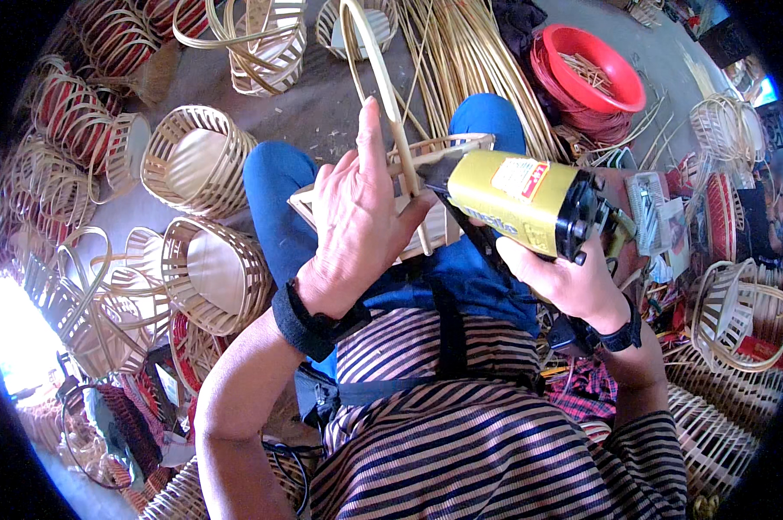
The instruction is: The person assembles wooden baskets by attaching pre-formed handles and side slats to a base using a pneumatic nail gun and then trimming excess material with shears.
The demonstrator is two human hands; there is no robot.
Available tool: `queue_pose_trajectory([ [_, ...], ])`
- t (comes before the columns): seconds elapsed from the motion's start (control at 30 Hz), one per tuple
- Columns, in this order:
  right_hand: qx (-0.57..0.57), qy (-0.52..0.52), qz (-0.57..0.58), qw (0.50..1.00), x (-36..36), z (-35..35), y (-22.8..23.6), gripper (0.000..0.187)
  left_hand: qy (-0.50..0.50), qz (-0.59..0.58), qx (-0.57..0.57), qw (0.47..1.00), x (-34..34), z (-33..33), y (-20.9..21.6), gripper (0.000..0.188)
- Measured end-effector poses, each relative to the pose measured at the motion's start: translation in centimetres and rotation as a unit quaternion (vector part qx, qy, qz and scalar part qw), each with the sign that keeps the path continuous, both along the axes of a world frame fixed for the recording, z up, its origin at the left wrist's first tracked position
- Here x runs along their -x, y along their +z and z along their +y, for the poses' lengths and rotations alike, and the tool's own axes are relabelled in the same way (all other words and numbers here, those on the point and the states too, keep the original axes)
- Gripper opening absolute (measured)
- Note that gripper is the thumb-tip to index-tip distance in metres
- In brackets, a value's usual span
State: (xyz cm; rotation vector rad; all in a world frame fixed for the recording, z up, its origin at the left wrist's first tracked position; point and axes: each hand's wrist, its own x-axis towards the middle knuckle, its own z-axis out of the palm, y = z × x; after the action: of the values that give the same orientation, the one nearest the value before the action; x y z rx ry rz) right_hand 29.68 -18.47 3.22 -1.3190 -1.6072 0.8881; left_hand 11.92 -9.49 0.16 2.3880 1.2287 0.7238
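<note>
Head view: I had the left hand (357, 204) with its index finger straight and its thumb stretched across the upright handle (385, 84); whether its curled fingers pinched anything, I couldn't tell. The right hand (565, 273) was wrapped round a yellow tool (513, 195), whose dark nose pointed at the handle's lower part. Under both hands, on the person's lap, lay the lap basket (441, 227). I judged its body built and its handle in place but not yet fully fixed; the tool hid any fastener from me. Left of the lap basket stood two baskets without handles (223, 267), which I took to be less far along. Beyond it a handled basket (270, 52) looked complete to me, near a bundle of canes (474, 69); beyond it to the right sat a red basin (618, 87).
</note>
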Motion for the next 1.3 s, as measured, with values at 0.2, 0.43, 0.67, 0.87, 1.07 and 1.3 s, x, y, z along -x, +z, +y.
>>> queue_pose_trajectory([
  [0.2, -0.002, -0.010, -0.002, 1.000, 0.1, 0.5, -0.5, 0.028, -0.014, -0.017, -0.010, 1.000, -0.2, 0.1, -0.4, 0.091],
  [0.43, 0.144, -0.088, 0.106, 0.980, -1.0, -1.4, 0.6, 0.019, -0.005, 0.015, -0.051, 0.999, 0.9, 0.4, 0.5, 0.097],
  [0.67, 0.294, -0.310, -0.083, 0.900, -14.9, -6.9, -8.6, 0.025, -0.046, 0.036, 0.106, 0.993, 10.9, 3.8, -3.4, 0.070],
  [0.87, 0.357, -0.377, -0.221, 0.826, -21.6, -9.8, -18.4, 0.029, -0.123, -0.058, 0.102, 0.985, 3.9, 3.6, -2.3, 0.039],
  [1.07, 0.402, -0.384, -0.259, 0.790, -23.6, -11.1, -23.9, 0.033, -0.067, 0.096, -0.087, 0.989, -4.1, 2.1, -4.2, 0.019],
  [1.3, 0.385, -0.397, -0.269, 0.789, -25.0, -10.3, -23.1, 0.039, -0.072, 0.109, -0.108, 0.985, -6.4, 0.4, -6.2, 0.011],
])
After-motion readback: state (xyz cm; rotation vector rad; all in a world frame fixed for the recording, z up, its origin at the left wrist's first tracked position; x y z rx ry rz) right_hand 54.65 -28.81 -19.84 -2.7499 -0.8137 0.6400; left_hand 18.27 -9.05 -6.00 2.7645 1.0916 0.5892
